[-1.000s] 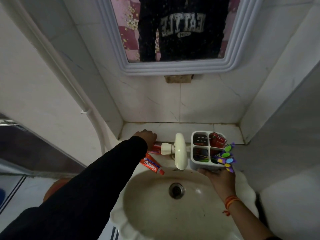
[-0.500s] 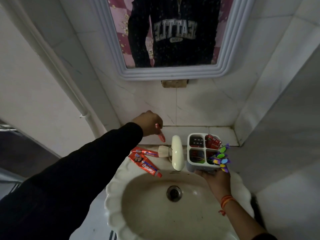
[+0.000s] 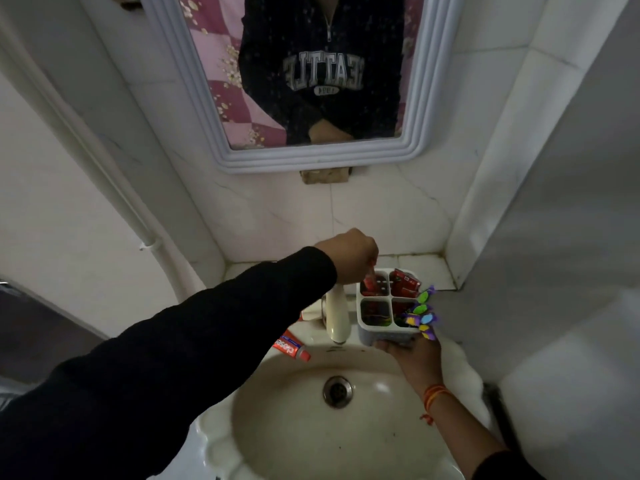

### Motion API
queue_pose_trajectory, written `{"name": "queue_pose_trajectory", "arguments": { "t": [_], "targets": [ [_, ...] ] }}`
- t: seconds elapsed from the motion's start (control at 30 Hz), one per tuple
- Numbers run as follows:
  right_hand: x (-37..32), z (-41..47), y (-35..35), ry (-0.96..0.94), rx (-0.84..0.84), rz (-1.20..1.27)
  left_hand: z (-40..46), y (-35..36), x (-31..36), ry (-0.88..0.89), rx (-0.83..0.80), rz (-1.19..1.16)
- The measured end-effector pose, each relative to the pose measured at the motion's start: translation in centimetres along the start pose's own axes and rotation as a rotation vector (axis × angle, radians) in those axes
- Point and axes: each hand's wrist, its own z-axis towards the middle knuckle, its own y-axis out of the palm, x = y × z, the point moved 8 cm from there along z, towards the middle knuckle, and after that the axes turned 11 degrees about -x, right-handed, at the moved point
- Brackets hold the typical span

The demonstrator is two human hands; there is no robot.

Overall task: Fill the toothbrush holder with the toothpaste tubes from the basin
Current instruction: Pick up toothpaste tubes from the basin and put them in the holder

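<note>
Over holder's far-left cell (image 3: 373, 285) | left grip (image 3: 349, 254) pinching toothpaste tube (image 3: 370, 279) below fingers | right grip (image 3: 412, 355) clasping holder base

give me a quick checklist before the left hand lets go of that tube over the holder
1. Left hand over the holder's back-left compartment: ok.
2. Small toothpaste tube pinched in its fingers, tip in that compartment: ok.
3. Tube fully seated: cannot tell, the hand hides most of it.
4. Toothbrush holder steadied from below by the right hand: ok.
5. Basin rim emptied: not ok, a red toothpaste tube lies by the tap.
</note>
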Motion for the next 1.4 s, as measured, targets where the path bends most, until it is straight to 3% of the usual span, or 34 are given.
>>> {"name": "queue_pose_trajectory", "arguments": {
  "t": [0.13,0.3,0.5,0.73,0.83,1.2,1.4],
  "targets": [
    [0.2,0.1,0.0,-0.001,0.003,0.013,1.3,1.9,0.2,-0.052,-0.066,0.072],
    [0.8,0.4,0.0,0.011,0.005,0.042,1.5,1.5,-1.6,-0.058,-0.051,-0.03],
    [1.3,0.4,-0.1,-0.006,0.017,-0.011,-0.6,1.4,-9.4,-0.227,0.058,-0.186],
    [2.1,0.7,-0.1,-0.001,-0.008,-0.002,-2.2,10.7,-16.1,-0.437,-0.243,-0.036],
    [2.4,1.0,0.0,-0.002,-0.009,-0.001,-2.8,13.1,-17.1,-0.477,-0.282,0.062],
    [3.1,1.5,-0.1,-0.003,-0.02,-0.015,-2.4,12.8,-16.0,-0.353,-0.218,0.386],
    [3.0,1.1,-0.2,0.012,-0.012,-0.011,-4.6,6.1,-13.6,-0.363,-0.115,0.088]
  ]
}}
